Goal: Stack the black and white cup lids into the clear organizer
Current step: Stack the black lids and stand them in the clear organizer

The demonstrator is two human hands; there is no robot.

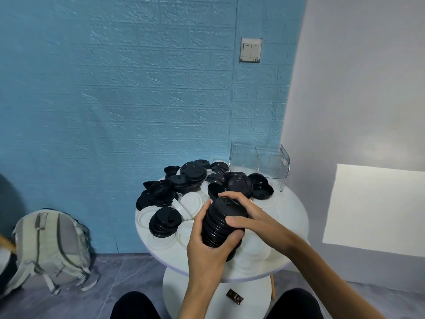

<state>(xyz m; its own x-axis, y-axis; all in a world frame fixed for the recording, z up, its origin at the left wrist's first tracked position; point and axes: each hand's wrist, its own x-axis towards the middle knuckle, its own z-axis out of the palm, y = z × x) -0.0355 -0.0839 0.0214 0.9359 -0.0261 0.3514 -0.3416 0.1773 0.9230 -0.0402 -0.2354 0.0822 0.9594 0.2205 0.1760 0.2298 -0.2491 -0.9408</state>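
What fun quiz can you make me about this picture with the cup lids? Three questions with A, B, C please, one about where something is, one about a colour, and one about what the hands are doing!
1. Where is the clear organizer?
A. At the far right edge of the round white table
B. On the floor by the backpack
C. In the person's lap

2. What colour is the stack of lids being held?
A. White
B. Black
C. Blue

3. What are the hands doing?
A. Both rest flat on the table
B. One points at the wall
C. The left hand and right hand both grip the stack

Answers:
1. A, it stands at the table's back edge near the grey wall.
2. B, every lid in the stack is black.
3. C, fingers of both hands curl round the stack.
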